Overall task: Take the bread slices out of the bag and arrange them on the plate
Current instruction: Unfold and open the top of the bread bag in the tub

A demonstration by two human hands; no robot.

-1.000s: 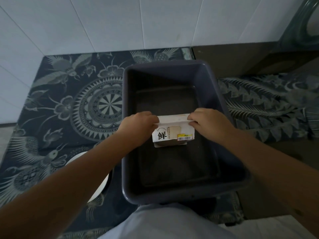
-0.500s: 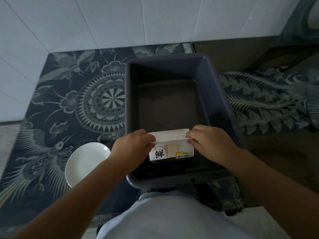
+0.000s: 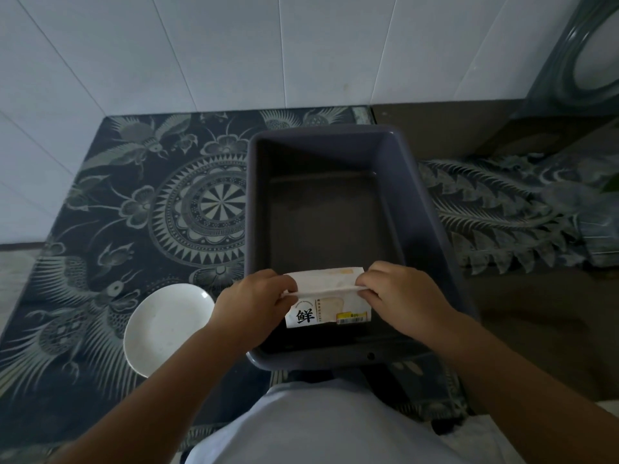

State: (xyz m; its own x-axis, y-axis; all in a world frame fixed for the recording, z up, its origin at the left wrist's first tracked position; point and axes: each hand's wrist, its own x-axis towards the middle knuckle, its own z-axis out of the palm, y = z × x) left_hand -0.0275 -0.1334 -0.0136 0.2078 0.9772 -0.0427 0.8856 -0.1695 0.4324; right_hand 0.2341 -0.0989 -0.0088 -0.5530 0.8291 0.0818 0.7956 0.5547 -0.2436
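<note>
Pinching bread bag (image 3: 330, 298) top, left hand (image 3: 254, 304), right hand (image 3: 400, 296) (over tub (image 3: 422, 209))

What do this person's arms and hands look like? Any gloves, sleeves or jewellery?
Both arms are bare from the frame's edge to the fingers: no sleeves show on the forearms, and no gloves. The left hand and the right hand carry no ring, watch or bracelet that I can see. The only clothing in view is a plain pale shirt over the torso at the bottom of the picture.
</note>
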